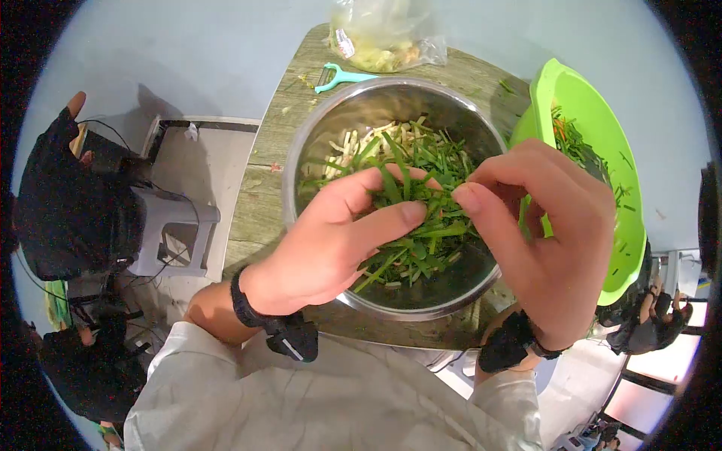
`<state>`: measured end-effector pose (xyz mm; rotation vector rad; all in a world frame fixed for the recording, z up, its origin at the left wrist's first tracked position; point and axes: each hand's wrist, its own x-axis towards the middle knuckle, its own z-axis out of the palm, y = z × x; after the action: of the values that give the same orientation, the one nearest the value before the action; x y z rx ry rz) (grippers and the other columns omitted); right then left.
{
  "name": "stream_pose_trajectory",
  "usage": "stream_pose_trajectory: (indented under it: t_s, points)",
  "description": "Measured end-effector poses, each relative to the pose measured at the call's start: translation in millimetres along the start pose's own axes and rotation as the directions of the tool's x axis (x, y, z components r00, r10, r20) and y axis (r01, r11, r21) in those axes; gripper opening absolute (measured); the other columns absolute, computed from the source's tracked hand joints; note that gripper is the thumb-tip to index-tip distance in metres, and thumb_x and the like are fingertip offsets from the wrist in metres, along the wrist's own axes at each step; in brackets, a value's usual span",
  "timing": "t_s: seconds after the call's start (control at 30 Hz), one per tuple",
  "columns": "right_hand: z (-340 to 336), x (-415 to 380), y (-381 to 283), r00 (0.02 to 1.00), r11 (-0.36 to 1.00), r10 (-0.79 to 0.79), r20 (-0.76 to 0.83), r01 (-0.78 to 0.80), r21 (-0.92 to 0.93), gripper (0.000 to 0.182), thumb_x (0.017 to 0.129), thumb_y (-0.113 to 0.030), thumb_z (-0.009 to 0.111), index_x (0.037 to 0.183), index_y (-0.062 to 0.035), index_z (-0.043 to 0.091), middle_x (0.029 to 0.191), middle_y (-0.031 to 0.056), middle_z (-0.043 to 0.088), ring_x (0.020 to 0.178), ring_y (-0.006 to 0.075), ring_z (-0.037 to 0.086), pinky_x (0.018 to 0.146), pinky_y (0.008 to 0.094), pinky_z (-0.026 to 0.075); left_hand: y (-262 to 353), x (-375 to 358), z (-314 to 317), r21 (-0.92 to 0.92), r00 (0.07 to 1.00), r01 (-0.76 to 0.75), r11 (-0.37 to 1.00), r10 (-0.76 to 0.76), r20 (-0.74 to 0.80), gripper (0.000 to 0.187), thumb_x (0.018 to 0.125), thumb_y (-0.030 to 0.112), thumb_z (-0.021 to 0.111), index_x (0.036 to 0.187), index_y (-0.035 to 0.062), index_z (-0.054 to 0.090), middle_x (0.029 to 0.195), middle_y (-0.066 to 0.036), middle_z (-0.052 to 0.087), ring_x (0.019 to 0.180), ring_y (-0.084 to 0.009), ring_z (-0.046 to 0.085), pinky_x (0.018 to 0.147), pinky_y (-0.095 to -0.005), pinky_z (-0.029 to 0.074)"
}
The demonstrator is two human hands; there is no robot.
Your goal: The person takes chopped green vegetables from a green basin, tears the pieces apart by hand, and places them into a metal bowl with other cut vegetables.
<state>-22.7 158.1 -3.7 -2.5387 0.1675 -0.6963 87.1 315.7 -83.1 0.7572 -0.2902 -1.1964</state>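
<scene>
A steel bowl [295,169] stands on the table, holding chopped greens [410,267] and pale, cut vegetable strips [350,150] towards its far left side. Over the bowl, my left hand [323,237] is curled round a bunch of the long, flat green pieces, which stick out past its fingers and thumb. My right hand [556,233] is closed in a pinch beside that bunch, thumb and forefinger pressed together at its right edge. Whatever is between those fingertips is too small or hidden to make out.
A green plastic colander [628,248] with cut greens and orange bits stands tilted at the right. Behind the bowl lie a turquoise peeler [346,77] and a clear bag [391,37] of pale scraps. A grey stool [177,225] and people in dark clothes [83,203] are at the left.
</scene>
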Motion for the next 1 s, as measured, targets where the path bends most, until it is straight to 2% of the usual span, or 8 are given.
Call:
stream_pose_trajectory:
  t_s: [0.27,0.4,0.53,0.63,0.73,0.87,0.97,1.0]
  points:
    - [3,0,5,0.998,0.998,-0.066,-0.024,0.066,-0.006,0.010,0.081,0.003,0.073,0.082,-0.0026,0.065,0.069,0.0036,0.059,0.058,0.0114,0.054,0.050,0.0252,0.033,-1,1,0,0.040,1.000,-0.014,0.999,0.014,0.001,0.027,0.101,0.002,0.059,0.128,0.0000,0.059,0.118,-0.006,0.067,0.108,-0.0123,0.064,0.093,-0.0281,0.054]
    - [-8,-1,10,0.994,0.996,-0.066,-0.089,0.060,-0.067,0.008,0.083,0.002,0.073,0.085,-0.0009,0.065,0.072,0.0032,0.063,0.060,0.0098,0.055,0.052,0.0253,0.037,-2,1,2,0.109,0.999,-0.034,0.993,0.035,-0.011,0.028,0.100,0.003,0.053,0.128,-0.0009,0.053,0.117,-0.009,0.065,0.105,-0.0183,0.066,0.093,-0.0329,0.055]
    - [-21,-2,15,0.979,0.978,0.054,-0.197,-0.092,-0.187,0.008,0.085,0.000,0.073,0.091,0.0002,0.068,0.078,0.0036,0.068,0.062,0.0080,0.056,0.054,0.0239,0.041,-1,0,2,0.144,0.999,-0.031,0.989,0.034,-0.020,0.026,0.100,0.004,0.054,0.125,-0.0002,0.054,0.115,-0.008,0.065,0.104,-0.0172,0.065,0.092,-0.0322,0.054]
    - [-19,-1,27,0.993,0.975,0.076,-0.095,-0.094,-0.203,0.012,0.087,-0.002,0.073,0.099,-0.0009,0.073,0.080,0.0046,0.071,0.065,0.0082,0.060,0.056,0.0229,0.043,2,-1,5,0.152,1.000,-0.015,0.988,0.018,-0.017,0.025,0.100,0.005,0.054,0.125,0.0003,0.054,0.115,-0.008,0.065,0.104,-0.0170,0.065,0.092,-0.0322,0.054]
    - [-10,4,29,0.999,0.986,0.033,-0.026,-0.036,-0.161,0.016,0.089,-0.002,0.071,0.104,-0.0025,0.074,0.080,0.0047,0.073,0.065,0.0089,0.062,0.057,0.0228,0.044,2,0,5,0.158,1.000,-0.009,0.987,0.009,-0.002,0.026,0.100,0.005,0.054,0.126,0.0002,0.054,0.115,-0.008,0.065,0.105,-0.0176,0.065,0.092,-0.0327,0.054]
    - [9,11,15,0.985,0.976,0.161,0.061,-0.168,0.136,0.023,0.089,0.002,0.062,0.108,-0.0027,0.074,0.088,0.0079,0.075,0.074,0.0146,0.066,0.066,0.0254,0.048,5,-2,5,0.160,0.999,0.044,0.986,-0.045,0.002,0.028,0.100,0.003,0.055,0.127,-0.0008,0.054,0.118,-0.010,0.065,0.110,-0.0198,0.065,0.095,-0.0347,0.053]
    - [12,11,27,0.984,0.966,-0.114,0.139,0.077,0.245,0.028,0.087,0.006,0.056,0.107,-0.0005,0.073,0.098,0.0121,0.073,0.086,0.0205,0.067,0.075,0.0286,0.049,1,0,1,0.197,0.998,0.053,0.979,-0.060,0.030,0.030,0.099,0.001,0.056,0.129,-0.0017,0.055,0.122,-0.011,0.065,0.114,-0.0212,0.064,0.098,-0.0363,0.053]
    - [12,11,29,0.972,0.953,-0.171,0.161,0.122,0.278,0.029,0.086,0.007,0.054,0.107,0.0003,0.073,0.102,0.0133,0.073,0.090,0.0222,0.067,0.078,0.0296,0.049,-1,0,0,0.198,0.999,0.039,0.979,-0.046,0.029,0.029,0.099,0.003,0.058,0.128,-0.0012,0.056,0.118,-0.009,0.066,0.108,-0.0165,0.064,0.093,-0.0315,0.053]
